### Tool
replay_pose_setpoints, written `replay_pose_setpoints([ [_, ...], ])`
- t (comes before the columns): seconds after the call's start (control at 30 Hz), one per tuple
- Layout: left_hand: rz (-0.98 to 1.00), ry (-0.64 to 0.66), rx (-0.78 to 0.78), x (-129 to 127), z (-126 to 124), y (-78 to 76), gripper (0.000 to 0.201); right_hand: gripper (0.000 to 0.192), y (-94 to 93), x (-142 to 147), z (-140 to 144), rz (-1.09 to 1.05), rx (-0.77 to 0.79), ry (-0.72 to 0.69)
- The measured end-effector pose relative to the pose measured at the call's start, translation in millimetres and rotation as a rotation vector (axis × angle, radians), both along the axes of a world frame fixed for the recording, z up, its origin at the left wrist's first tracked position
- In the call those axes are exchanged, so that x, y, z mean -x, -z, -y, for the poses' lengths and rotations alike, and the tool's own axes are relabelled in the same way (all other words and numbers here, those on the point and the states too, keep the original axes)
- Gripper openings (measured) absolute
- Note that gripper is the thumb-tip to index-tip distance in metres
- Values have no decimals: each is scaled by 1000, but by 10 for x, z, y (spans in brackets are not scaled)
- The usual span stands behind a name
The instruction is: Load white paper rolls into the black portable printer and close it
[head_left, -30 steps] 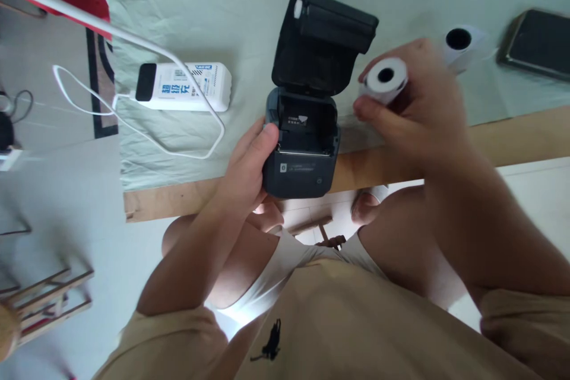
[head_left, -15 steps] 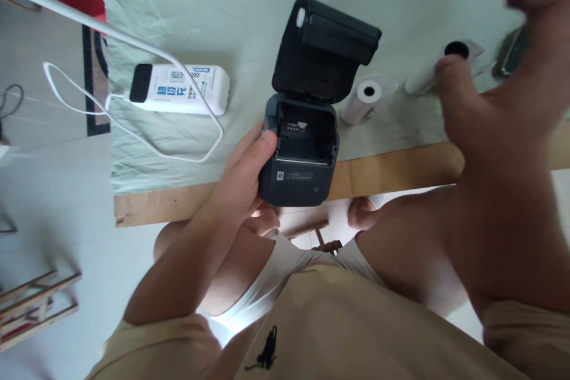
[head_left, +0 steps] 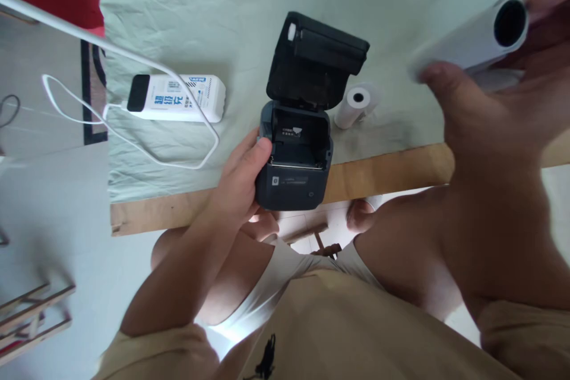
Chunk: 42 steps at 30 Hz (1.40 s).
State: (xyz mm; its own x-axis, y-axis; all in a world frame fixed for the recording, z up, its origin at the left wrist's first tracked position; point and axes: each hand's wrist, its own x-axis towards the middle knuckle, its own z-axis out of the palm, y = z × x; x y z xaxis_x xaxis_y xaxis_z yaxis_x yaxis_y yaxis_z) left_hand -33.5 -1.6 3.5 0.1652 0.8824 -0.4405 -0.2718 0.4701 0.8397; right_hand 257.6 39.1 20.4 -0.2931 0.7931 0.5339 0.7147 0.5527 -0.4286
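At the far left, well away from either hand, a white power bank (head_left: pixel 176 98) is lying on the pale green cloth (head_left: pixel 222 12) with its white cable (head_left: pixel 133 142) looping off the table edge. Just to the right of it, the left hand (head_left: pixel 240 181) is wrapping around the left side of the small dark printer (head_left: pixel 294 163), thumb pressed on its top corner and the other fingers curled underneath, steadying it where it overhangs the wooden table edge (head_left: pixel 392 163); that grip is looking the same as a second ago. The printer's lid (head_left: pixel 318 62) is standing open behind the hand, and the paper bay is showing empty. Just beyond the printer's right side, a small paper roll (head_left: pixel 356 104) is now lying on the cloth, apart from both hands (a second ago the right hand was holding it up beside the open lid, and half a second ago it was already set down). Further right, the right hand (head_left: pixel 494 107) is now lifting a second, wider paper roll (head_left: pixel 481 41) off the cloth, thumb on the near side and fingers on the far side, clamped around it with its dark hollow core facing the camera; the hand and roll are blurring with motion. So the change is a swap: the narrow roll is being left by the printer and the wider one is coming up in the right hand, well to the right of the open bay and above the table.
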Motion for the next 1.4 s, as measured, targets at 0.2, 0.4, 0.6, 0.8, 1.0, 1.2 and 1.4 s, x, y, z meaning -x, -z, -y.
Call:
replay_pose_setpoints([
  [0.2,19,-12,-127,26,1,22,42,37,0,885,215,-151,-175,-169],
  [0.4,20,-29,-145,35,-10,48,36,25,184,1100,160,-28,-150,-38],
  [0.6,19,-45,-201,8,-1,49,37,19,193,1075,197,-60,-231,-131],
  [0.8,25,-5,-297,103,-21,181,49,7,220,1082,294,8,-213,-271],
  [1.0,-46,54,-259,151,-26,204,71,12,172,970,288,-259,-156,-210],
  [1.2,-18,44,-260,128,-32,164,75,49,192,896,225,-420,52,-39],
  [1.4,-88,-34,-243,102,-9,131,72,19,184,862,334,-450,18,-106],
])
